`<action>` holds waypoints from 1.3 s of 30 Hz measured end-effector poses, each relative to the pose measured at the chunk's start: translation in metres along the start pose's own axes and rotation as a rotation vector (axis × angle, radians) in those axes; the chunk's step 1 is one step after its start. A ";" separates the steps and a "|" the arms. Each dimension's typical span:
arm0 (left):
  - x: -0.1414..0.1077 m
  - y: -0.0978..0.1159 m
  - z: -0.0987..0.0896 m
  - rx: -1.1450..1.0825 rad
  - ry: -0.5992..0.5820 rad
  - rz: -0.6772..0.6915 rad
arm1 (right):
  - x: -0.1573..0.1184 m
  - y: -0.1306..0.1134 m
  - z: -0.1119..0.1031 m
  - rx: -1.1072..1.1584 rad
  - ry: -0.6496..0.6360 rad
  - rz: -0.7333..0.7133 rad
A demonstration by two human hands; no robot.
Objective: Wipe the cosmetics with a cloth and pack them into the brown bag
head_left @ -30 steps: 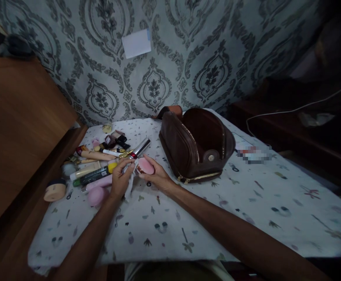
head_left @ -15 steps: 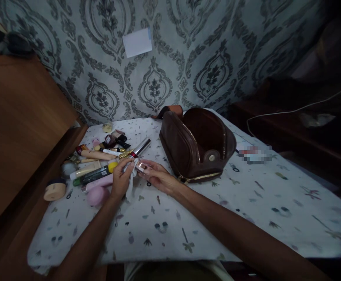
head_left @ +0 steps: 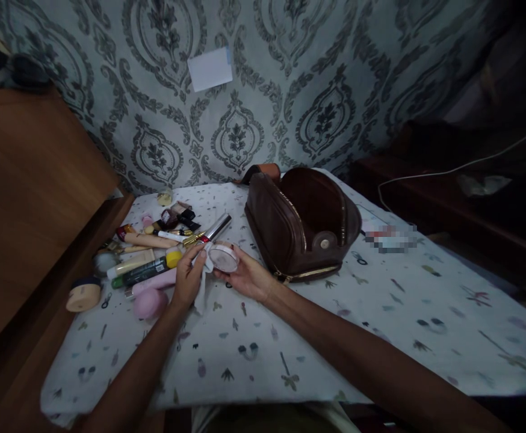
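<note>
A round pinkish compact [head_left: 223, 257] with a pale face is held by my right hand [head_left: 248, 276], its fingers around the right edge. My left hand [head_left: 189, 278] is closed on a white cloth [head_left: 203, 288], which hangs down below the fingers and touches the compact's left side. Just beyond the hands lies a silver tube [head_left: 218, 227]. Left of my left hand are a pink ball-shaped item [head_left: 150, 303], a dark green tube [head_left: 145, 272] with a yellow cap beside it, and a pink tube [head_left: 154, 282].
An open brown bag [head_left: 276, 222] stands right of the hands on the patterned tablecloth [head_left: 254, 373]. A beige jar [head_left: 83, 294] sits near the left edge. Several brushes and small cosmetics lie behind the tubes. A wooden cabinet [head_left: 32, 180] borders the left side; the patterned wall is behind.
My right hand has turned the compact so that its round face shows towards the camera. My left hand still grips the cloth beside it.
</note>
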State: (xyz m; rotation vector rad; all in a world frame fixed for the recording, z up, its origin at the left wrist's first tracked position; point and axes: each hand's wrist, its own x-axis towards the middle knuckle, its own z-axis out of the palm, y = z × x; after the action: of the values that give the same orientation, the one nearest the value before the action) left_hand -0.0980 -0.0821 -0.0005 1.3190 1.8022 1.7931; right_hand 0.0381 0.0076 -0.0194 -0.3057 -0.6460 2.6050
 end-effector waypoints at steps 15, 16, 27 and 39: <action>0.000 -0.002 0.001 -0.058 -0.067 -0.082 | -0.002 0.000 0.008 0.023 -0.026 0.153; 0.000 -0.004 0.001 -0.068 -0.070 -0.093 | -0.002 0.001 0.007 -0.005 -0.029 0.160; 0.006 -0.012 -0.007 -0.078 -0.042 -0.085 | 0.001 0.011 0.000 -0.230 0.043 0.098; 0.003 0.001 -0.007 -0.003 -0.081 -0.031 | -0.007 0.012 0.005 -0.320 0.042 -0.095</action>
State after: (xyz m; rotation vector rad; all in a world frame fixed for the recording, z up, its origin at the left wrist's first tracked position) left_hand -0.1045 -0.0843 0.0029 1.3354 1.7675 1.7009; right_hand 0.0384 -0.0066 -0.0204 -0.4157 -1.0371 2.3941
